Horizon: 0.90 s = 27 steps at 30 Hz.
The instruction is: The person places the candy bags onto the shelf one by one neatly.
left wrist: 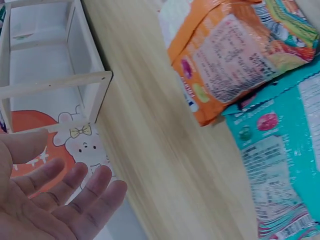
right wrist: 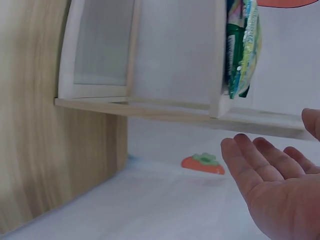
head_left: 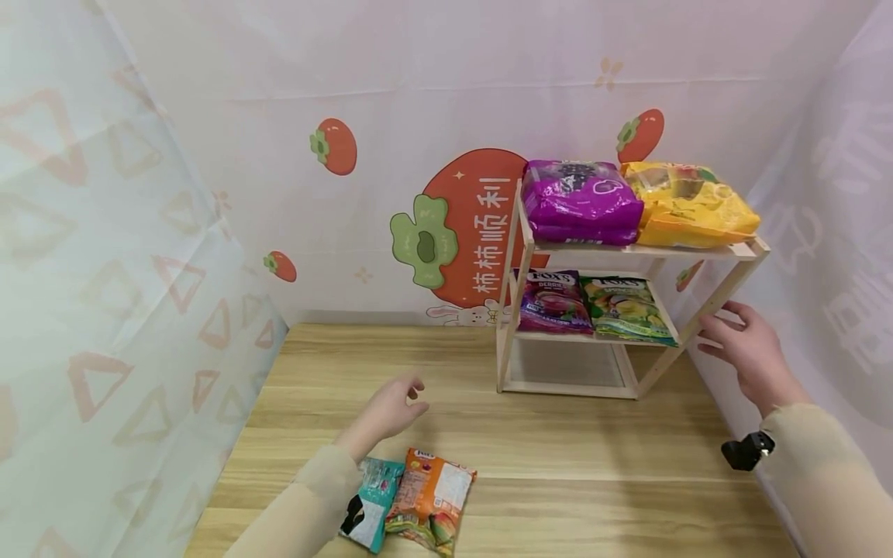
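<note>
Left hand relaxed and empty above the table, near the orange bag and teal bag lying there; right hand likewise empty, just beside the shelf (contact unclear), which bears purple bag and yellow bag on top.

In the head view we look forward and down from the farthest place, the shelf standing at right. The left wrist view brings us closer, tilted; it shares with the head view the orange bag and the teal bag, here at right. In the right wrist view we see the same shelf near and sideways, across the upper part.
</note>
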Available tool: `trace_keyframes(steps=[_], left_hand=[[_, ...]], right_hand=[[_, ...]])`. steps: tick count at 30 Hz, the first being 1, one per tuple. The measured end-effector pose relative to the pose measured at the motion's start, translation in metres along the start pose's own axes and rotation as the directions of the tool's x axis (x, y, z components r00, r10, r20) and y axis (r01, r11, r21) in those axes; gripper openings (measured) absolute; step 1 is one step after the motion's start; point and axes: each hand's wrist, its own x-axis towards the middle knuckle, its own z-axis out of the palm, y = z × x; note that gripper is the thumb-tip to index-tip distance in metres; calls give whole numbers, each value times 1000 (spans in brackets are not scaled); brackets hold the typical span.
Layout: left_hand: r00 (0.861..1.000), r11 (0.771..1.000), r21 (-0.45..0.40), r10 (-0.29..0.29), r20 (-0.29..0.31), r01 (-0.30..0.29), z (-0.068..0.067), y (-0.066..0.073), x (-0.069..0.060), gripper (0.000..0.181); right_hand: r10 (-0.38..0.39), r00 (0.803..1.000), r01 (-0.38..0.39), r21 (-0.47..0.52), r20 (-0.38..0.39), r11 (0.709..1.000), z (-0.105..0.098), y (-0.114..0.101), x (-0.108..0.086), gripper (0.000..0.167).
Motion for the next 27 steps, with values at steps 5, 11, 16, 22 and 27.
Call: trace_keyframes(steps=[5, 11, 16, 22, 27], left_hand=[[998, 999, 5, -45, 34, 45, 6, -8, -10, 29], [995, 997, 30, -71, 70, 69, 17, -17, -22, 29], [991, 995, 20, -100, 89, 98, 28, -22, -24, 32], [989, 992, 46, -119, 93, 115, 38, -25, -24, 31], [987, 992, 35, -124, 104, 121, 46, -27, -22, 29]], right_hand=[[-45, 999, 48, 103, -28, 993, 2, -5, 3, 39], [-69, 995, 69, -12, -72, 998, 6, -7, 4, 35], [-57, 995, 44, -152, -85, 987, 5, -4, 8, 56], [-69, 995, 48, -262, -72, 964, 2, -4, 11, 59], [-87, 995, 73, -270, -44, 960, -1, -5, 14, 49]])
